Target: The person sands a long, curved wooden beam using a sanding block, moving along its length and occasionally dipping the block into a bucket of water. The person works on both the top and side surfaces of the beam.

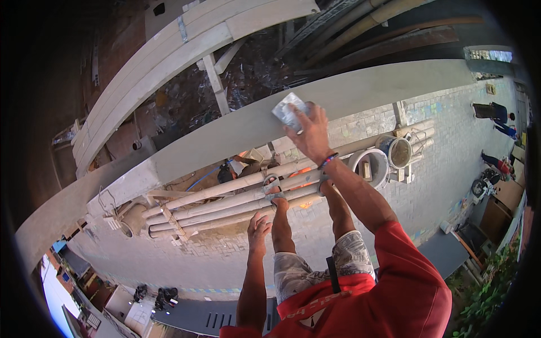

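Observation:
My right hand (310, 133) is closed round a pale, squarish block (289, 111), perhaps foam or a sponge; its exact kind cannot be told. The block's face lies against a long, smooth grey beam (360, 93), which looks plastered. Lower and to the left, my left hand (258, 228) hangs with fingers loosely bent and apart, holding nothing. Beneath me several bamboo poles (225, 200) are laid side by side, and my feet stand on them. To the right of my feet are a white bucket (354, 162) and a smaller, dark-rimmed bucket (400, 152) with greyish contents.
Long pale boards (163, 50) curve across the upper left. An upright timber (216, 84) meets the beam. Below the poles, a person (227, 172) is partly hidden. Far below on the paved ground (434, 186), several people and a motorcycle (482, 185) appear at the right.

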The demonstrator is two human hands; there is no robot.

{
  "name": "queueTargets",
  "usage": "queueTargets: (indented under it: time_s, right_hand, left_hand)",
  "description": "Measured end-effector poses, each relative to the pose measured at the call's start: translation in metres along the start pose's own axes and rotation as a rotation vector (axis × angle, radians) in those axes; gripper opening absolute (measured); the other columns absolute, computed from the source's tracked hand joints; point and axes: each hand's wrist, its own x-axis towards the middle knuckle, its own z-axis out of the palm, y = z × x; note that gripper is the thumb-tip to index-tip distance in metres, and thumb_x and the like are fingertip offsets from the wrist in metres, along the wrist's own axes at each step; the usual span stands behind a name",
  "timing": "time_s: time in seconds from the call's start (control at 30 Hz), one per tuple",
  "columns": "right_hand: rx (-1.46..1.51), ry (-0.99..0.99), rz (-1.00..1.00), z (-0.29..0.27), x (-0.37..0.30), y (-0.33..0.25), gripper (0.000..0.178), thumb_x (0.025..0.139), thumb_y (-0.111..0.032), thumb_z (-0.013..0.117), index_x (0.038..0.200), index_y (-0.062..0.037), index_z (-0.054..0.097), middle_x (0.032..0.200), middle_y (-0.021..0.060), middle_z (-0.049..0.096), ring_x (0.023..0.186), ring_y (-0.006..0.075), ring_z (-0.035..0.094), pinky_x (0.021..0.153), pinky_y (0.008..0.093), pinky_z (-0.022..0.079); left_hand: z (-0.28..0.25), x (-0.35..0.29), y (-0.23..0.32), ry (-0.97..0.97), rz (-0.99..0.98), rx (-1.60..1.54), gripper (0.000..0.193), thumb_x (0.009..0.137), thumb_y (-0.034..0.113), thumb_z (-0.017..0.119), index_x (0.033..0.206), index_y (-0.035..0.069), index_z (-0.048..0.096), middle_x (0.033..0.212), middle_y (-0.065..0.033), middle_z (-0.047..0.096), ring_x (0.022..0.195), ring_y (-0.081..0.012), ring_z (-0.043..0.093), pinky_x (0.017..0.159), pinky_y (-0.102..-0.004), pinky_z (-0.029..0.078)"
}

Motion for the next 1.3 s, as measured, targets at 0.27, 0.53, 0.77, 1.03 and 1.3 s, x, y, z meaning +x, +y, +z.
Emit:
queueTargets:
  time_s: [0.27, 0.53, 0.77, 1.03, 1.3]
  right_hand:
    - [-0.189, -0.010, 0.056, -0.035, 0.016, 0.084, 0.059, 0.076, -0.030, 0.075, 0.132, -0.0222, 0.060, 0.127, 0.0199, 0.046, 0.115, 0.0367, 0.044, 0.095, 0.0496, 0.036]
    - [-0.449, 0.205, 0.359, -0.154, 0.043, 0.276, 0.058, 0.081, -0.033, 0.073, 0.137, -0.0285, 0.057, 0.124, 0.0171, 0.050, 0.115, 0.0361, 0.049, 0.096, 0.0503, 0.039]
    - [-0.490, 0.284, 0.804, -0.237, 0.074, 0.389, 0.056, 0.083, -0.039, 0.069, 0.137, -0.0283, 0.057, 0.124, 0.0204, 0.055, 0.118, 0.0400, 0.051, 0.100, 0.0521, 0.041]
    - [-0.382, 0.072, 0.104, -0.177, 0.032, 0.285, 0.062, 0.079, -0.028, 0.074, 0.138, -0.0273, 0.056, 0.132, 0.0181, 0.047, 0.118, 0.0374, 0.048, 0.097, 0.0510, 0.039]
    - [-0.386, 0.052, 0.047, -0.243, 0.064, 0.386, 0.057, 0.078, -0.022, 0.074, 0.133, -0.0301, 0.061, 0.133, 0.0178, 0.050, 0.122, 0.0379, 0.048, 0.099, 0.0503, 0.042]
  left_hand:
    - [-0.008, 0.009, -0.003, 0.052, 0.003, 0.075, 0.055, 0.098, 0.028, 0.055, 0.146, 0.009, 0.036, 0.133, -0.0180, 0.056, 0.110, -0.0332, 0.062, 0.101, -0.0428, 0.046]
    - [0.039, 0.012, 0.009, 0.032, -0.030, 0.150, 0.062, 0.097, 0.028, 0.056, 0.149, 0.006, 0.032, 0.134, -0.0202, 0.054, 0.111, -0.0321, 0.062, 0.100, -0.0422, 0.046]
    - [0.087, 0.014, 0.001, -0.033, -0.054, 0.139, 0.061, 0.095, 0.027, 0.062, 0.147, 0.007, 0.037, 0.132, -0.0183, 0.056, 0.107, -0.0297, 0.063, 0.098, -0.0434, 0.047]
    - [0.113, 0.019, 0.007, -0.044, -0.060, 0.224, 0.060, 0.095, 0.026, 0.061, 0.147, 0.007, 0.038, 0.134, -0.0178, 0.055, 0.108, -0.0288, 0.062, 0.098, -0.0433, 0.047]
    - [0.118, 0.023, 0.015, -0.009, -0.050, 0.213, 0.060, 0.095, 0.026, 0.061, 0.147, 0.006, 0.037, 0.133, -0.0169, 0.055, 0.109, -0.0293, 0.061, 0.100, -0.0447, 0.045]
